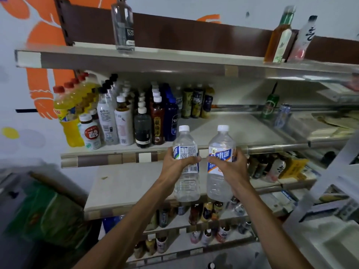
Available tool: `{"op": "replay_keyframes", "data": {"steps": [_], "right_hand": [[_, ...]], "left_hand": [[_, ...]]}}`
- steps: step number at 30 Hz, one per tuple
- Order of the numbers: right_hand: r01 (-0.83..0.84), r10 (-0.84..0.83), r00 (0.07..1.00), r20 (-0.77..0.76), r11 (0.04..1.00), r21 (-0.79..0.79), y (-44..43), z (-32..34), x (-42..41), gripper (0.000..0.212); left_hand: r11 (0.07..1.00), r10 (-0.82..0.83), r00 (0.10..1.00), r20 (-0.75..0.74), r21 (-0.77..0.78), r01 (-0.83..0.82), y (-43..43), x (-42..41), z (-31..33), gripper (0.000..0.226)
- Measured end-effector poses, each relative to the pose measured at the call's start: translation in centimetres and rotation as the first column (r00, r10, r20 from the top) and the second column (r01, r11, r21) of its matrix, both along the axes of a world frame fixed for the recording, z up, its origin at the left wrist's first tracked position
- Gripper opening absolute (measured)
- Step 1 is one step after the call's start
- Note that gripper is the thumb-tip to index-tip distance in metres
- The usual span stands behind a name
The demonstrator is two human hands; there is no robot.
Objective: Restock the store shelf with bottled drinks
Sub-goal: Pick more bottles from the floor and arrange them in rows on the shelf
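Two clear water bottles held upright just near of the second shelf [233, 129], one per hand. The left hand [175, 164] curls round the label band of the left water bottle [185, 144]; the right hand [231, 166] grips the right water bottle [221, 144] the same way, fingertips of the two hands almost meeting. Both bottle bases hang below the front lip [116, 158], so a forward push without a lift would likely strike it. Drifting left, the left water bottle could topple the dark blue bottle [171, 121] that ends the standing row. Setting both down at once leaves no free hand to steady a wobble.
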State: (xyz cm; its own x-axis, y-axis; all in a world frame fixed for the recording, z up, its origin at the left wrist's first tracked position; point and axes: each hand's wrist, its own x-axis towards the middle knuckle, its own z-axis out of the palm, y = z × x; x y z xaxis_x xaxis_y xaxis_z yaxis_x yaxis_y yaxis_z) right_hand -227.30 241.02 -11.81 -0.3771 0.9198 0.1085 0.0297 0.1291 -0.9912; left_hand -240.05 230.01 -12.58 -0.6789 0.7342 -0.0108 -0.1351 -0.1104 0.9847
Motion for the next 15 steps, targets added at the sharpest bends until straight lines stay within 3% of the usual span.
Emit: {"op": "replay_keyframes", "data": {"steps": [15], "right_hand": [[-0.137,0.137,0.99,-0.035,0.99,-0.022,10.2,-0.4,-3.4,0.05]], "left_hand": [[0.994,0.104,0.993,-0.054,-0.013,-0.105,8.7,-1.5,0.8,0.057]]}}
